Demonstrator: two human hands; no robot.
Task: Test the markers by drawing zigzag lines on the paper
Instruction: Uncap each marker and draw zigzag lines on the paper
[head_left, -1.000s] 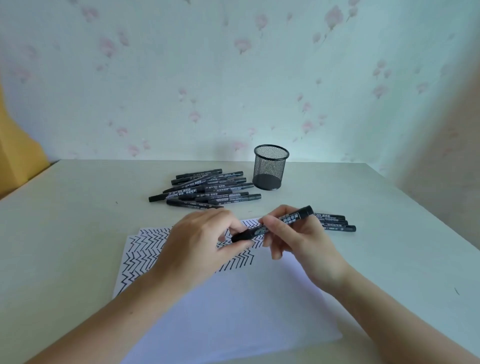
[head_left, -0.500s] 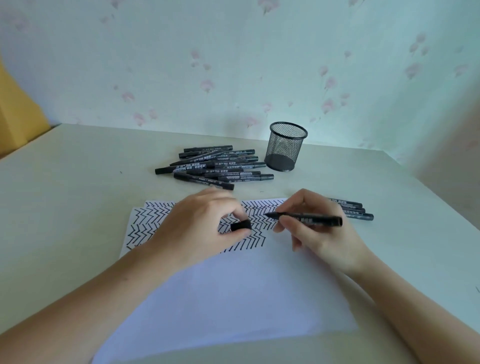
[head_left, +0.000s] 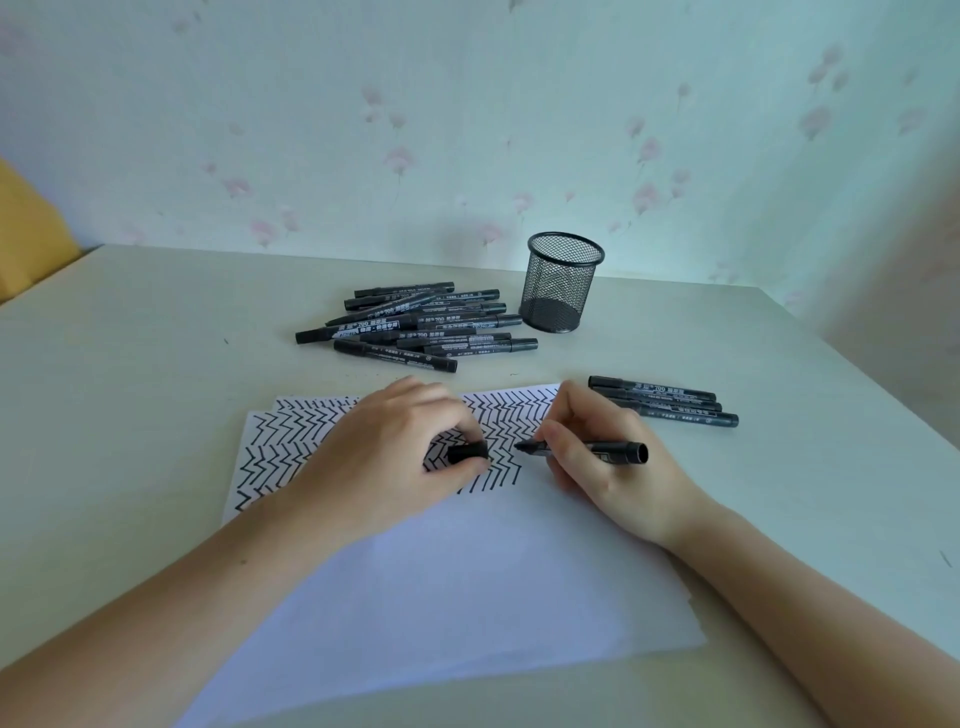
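Paper (head_left: 441, 587) lies nearest us, its near half blank, its far half filled with zigzag rows. Upon it our left hand (head_left: 384, 457) pinches the pulled-off cap (head_left: 467, 453), while our right hand (head_left: 608, 457) grips the uncapped marker (head_left: 587, 449). Its long axis runs left-right, nib pointing left toward the last zigzag column, just at the sheet; we cannot tell whether it touches. We judge the next stroke belongs to the right hand. Three markers (head_left: 665, 402) lie beyond it; farther off, the marker pile (head_left: 421, 327) and mesh pen cup (head_left: 563, 283).
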